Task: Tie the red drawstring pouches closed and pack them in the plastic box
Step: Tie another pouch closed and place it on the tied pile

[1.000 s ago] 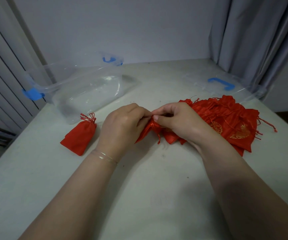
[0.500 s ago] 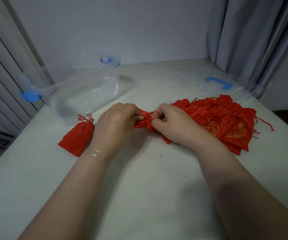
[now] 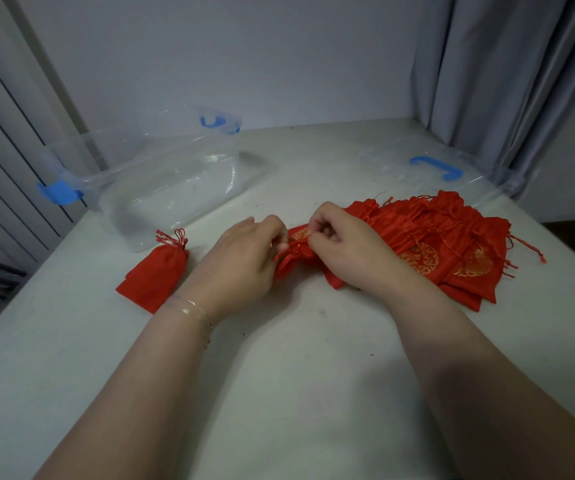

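Observation:
Both hands meet at mid-table on one red pouch [image 3: 291, 259] with a gathered neck. My left hand [image 3: 244, 261] grips its neck from the left. My right hand [image 3: 339, 245] pinches the thin drawstring at the neck from the right. Behind my right hand lies a pile of red pouches [image 3: 452, 244] with gold emblems and loose cords. A tied red pouch [image 3: 156, 273] lies alone to the left of my left hand. The clear plastic box [image 3: 161, 181] with blue latches stands at the back left, nothing in it.
The box's clear lid [image 3: 431, 168] with a blue handle lies at the back right near a grey curtain [image 3: 507, 74]. A wall runs behind the white table [image 3: 296, 358]. The table's left edge drops off beside the box.
The pouch's neck has been drawn tighter between my hands. My right hand's fingers have shifted up onto the cord. The view has shifted slightly.

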A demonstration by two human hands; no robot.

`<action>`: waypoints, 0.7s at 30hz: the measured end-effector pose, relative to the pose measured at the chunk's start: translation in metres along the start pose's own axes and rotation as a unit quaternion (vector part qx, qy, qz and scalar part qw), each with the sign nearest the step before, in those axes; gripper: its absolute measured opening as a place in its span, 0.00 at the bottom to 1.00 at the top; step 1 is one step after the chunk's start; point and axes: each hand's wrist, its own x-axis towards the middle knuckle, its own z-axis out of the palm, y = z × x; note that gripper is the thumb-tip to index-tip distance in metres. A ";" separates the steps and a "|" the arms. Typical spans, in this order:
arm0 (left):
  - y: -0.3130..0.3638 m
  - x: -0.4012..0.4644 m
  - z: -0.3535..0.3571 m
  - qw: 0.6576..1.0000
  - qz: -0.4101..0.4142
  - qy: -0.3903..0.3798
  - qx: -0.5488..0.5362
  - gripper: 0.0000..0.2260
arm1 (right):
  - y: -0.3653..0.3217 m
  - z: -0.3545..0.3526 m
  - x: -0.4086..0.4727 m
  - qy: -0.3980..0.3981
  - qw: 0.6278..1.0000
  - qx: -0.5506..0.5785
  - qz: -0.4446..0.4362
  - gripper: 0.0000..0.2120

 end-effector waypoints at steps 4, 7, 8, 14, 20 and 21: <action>0.011 -0.004 -0.004 0.988 -0.047 -0.020 -0.148 0.03 | -0.003 0.000 0.001 0.007 0.994 0.105 0.019 0.04; 0.009 -0.003 -0.004 0.986 -0.065 -0.015 -0.150 0.03 | 0.000 0.004 0.000 -0.024 0.999 -0.031 -0.016 0.03; 0.008 -0.002 -0.004 0.988 -0.078 -0.020 -0.135 0.03 | 0.001 0.006 -0.001 -0.029 0.995 -0.091 -0.027 0.04; -0.003 0.000 -0.010 0.983 -0.166 0.061 -0.040 0.01 | 0.006 0.010 0.003 -0.010 0.996 -0.079 -0.039 0.08; -0.053 -0.003 -0.018 0.935 -0.316 0.136 0.081 0.09 | 0.014 0.005 0.007 0.049 0.992 -0.115 -0.025 0.10; -0.060 -0.003 -0.015 0.932 -0.333 0.102 0.104 0.12 | 0.015 0.005 0.008 0.047 0.991 -0.124 -0.018 0.09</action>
